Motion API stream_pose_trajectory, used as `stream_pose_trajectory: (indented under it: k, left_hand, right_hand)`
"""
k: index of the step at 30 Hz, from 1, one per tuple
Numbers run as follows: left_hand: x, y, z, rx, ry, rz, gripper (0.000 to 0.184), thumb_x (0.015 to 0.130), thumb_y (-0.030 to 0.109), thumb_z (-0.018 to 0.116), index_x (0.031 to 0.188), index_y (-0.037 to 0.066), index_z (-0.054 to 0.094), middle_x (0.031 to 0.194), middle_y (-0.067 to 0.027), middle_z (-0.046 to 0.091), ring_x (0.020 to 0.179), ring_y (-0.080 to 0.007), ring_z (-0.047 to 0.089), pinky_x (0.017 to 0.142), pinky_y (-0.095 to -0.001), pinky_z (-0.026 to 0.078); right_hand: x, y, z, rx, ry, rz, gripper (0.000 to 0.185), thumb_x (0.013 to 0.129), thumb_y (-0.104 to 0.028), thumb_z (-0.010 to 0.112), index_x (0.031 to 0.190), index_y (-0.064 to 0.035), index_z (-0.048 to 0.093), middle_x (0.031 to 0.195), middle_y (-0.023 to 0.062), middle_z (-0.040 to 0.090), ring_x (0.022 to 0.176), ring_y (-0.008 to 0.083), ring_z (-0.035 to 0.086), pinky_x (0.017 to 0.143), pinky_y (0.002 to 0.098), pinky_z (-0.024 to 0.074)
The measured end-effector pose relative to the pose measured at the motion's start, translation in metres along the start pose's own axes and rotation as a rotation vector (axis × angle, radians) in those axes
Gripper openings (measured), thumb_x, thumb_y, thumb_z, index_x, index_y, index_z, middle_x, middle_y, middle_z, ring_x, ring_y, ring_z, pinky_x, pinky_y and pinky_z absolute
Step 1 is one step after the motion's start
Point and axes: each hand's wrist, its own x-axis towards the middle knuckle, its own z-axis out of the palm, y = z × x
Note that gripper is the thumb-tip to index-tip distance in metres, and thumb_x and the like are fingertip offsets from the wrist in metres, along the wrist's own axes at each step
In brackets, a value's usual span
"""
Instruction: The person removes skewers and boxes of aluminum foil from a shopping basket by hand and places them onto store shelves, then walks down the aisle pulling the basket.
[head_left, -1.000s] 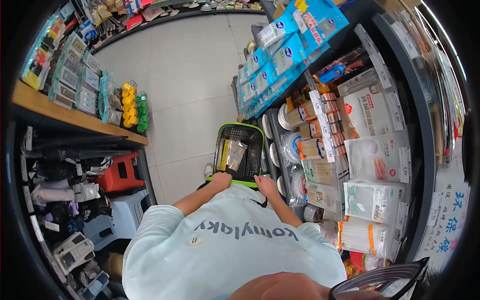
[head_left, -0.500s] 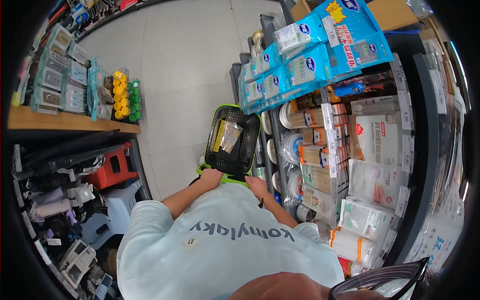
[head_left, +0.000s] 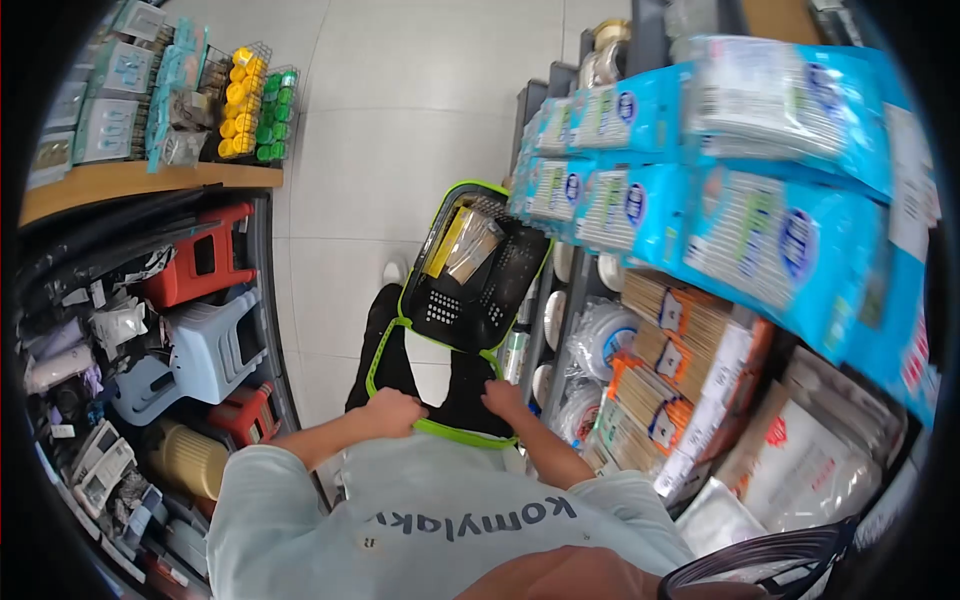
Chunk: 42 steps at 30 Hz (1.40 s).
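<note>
Our left hand (head_left: 395, 412) and right hand (head_left: 502, 399) were curled tight at the green handle (head_left: 465, 435). The basket (head_left: 445, 308) seemed light and stiff, best held there.

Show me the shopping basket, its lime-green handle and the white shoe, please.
Shopping basket (head_left: 490, 297), head view: on its bare, perforated black inside.
Lime-green handle (head_left: 466, 436), head view: on the bar nearest the person's body.
White shoe (head_left: 395, 271), head view: on the middle of its visible part.
</note>
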Motion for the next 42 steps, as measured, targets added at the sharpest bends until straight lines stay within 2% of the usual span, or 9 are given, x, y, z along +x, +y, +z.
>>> stream_pose_trajectory:
  k: [10,17,18,19,21,24,26,33,42]
  left_hand:
    - [0.010,-0.058,0.003,-0.160,-0.191,0.306,0.043,0.077,0.011,0.060,0.119,0.010,0.065,0.106,-0.0152,0.064,0.092,-0.0365,0.068,0.076,-0.0477,0.055]
    - [0.111,-0.134,0.008,-0.688,-1.020,0.859,0.056,0.092,0.046,0.066,0.131,0.006,0.061,0.122,-0.0171,0.066,0.108,-0.0309,0.065,0.095,-0.0421,0.050]
    - [0.148,-0.150,-0.023,-0.719,-1.206,0.650,0.054,0.094,0.045,0.064,0.128,0.003,0.062,0.119,-0.0185,0.067,0.108,-0.0286,0.065,0.095,-0.0386,0.049]
    - [0.182,-0.167,-0.068,-0.679,-1.167,0.444,0.057,0.093,0.047,0.065,0.128,0.002,0.062,0.116,-0.0190,0.068,0.109,-0.0293,0.065,0.093,-0.0372,0.050]
    - [0.247,-0.224,-0.076,-0.446,0.040,0.385,0.051,0.082,0.031,0.074,0.125,0.005,0.063,0.109,-0.0186,0.069,0.103,-0.0312,0.064,0.086,-0.0399,0.053]
    - [0.339,-0.259,-0.145,-0.050,1.014,0.119,0.050,0.077,0.012,0.074,0.124,0.009,0.058,0.127,-0.0170,0.056,0.116,-0.0368,0.054,0.092,-0.0459,0.045]
    - [0.384,-0.280,-0.177,-0.034,1.357,0.001,0.051,0.078,0.013,0.073,0.126,0.011,0.058,0.127,-0.0158,0.056,0.117,-0.0356,0.053,0.093,-0.0484,0.043]
    - [0.471,-0.334,-0.153,0.297,1.341,-0.343,0.045,0.079,0.011,0.065,0.124,0.014,0.058,0.120,-0.0100,0.059,0.110,-0.0271,0.056,0.084,-0.0439,0.038]
    - [0.459,-0.378,-0.161,0.151,1.251,-0.362,0.041,0.074,0.014,0.073,0.112,0.013,0.056,0.096,-0.0033,0.056,0.091,-0.0243,0.057,0.077,-0.0403,0.035]
  right_hand:
    - [0.155,0.066,0.089,0.441,-0.237,0.645,0.059,0.084,-0.030,0.070,0.130,0.0000,0.047,0.137,0.0253,0.047,0.128,0.0475,0.047,0.100,0.0598,0.0451]
    - [0.244,0.024,0.025,0.338,0.282,0.390,0.037,0.084,-0.022,0.071,0.111,-0.0031,0.055,0.113,0.0200,0.057,0.110,0.0424,0.057,0.093,0.0515,0.0475]
    - [0.258,0.019,0.021,0.373,0.383,0.222,0.029,0.083,-0.016,0.069,0.106,-0.0037,0.056,0.108,0.0183,0.056,0.106,0.0411,0.056,0.090,0.0513,0.0467]
    - [0.274,0.019,0.019,0.408,0.486,0.052,0.022,0.083,-0.011,0.068,0.101,-0.0042,0.057,0.103,0.0166,0.054,0.102,0.0397,0.056,0.087,0.0510,0.0459]
    - [0.308,0.024,0.024,0.414,0.485,0.028,0.023,0.083,-0.011,0.069,0.102,-0.0046,0.057,0.106,0.0161,0.053,0.102,0.0378,0.055,0.086,0.0501,0.0456]
    - [0.362,0.043,0.038,0.382,0.479,0.008,0.026,0.083,-0.012,0.071,0.103,-0.0048,0.057,0.108,0.0150,0.053,0.105,0.0359,0.053,0.086,0.0496,0.0454]
    - [0.410,0.066,0.047,0.321,0.463,0.093,0.028,0.082,-0.014,0.071,0.104,-0.0049,0.057,0.109,0.0153,0.053,0.105,0.0366,0.054,0.086,0.0502,0.0467]
    - [0.545,0.145,0.069,0.459,0.377,0.396,0.030,0.080,-0.017,0.074,0.104,-0.0033,0.061,0.114,0.0213,0.057,0.105,0.0418,0.059,0.091,0.0473,0.0491]
    - [0.600,0.162,0.031,0.373,0.415,0.115,0.038,0.078,-0.013,0.074,0.111,0.0014,0.062,0.114,0.0248,0.060,0.113,0.0417,0.057,0.098,0.0442,0.0465]
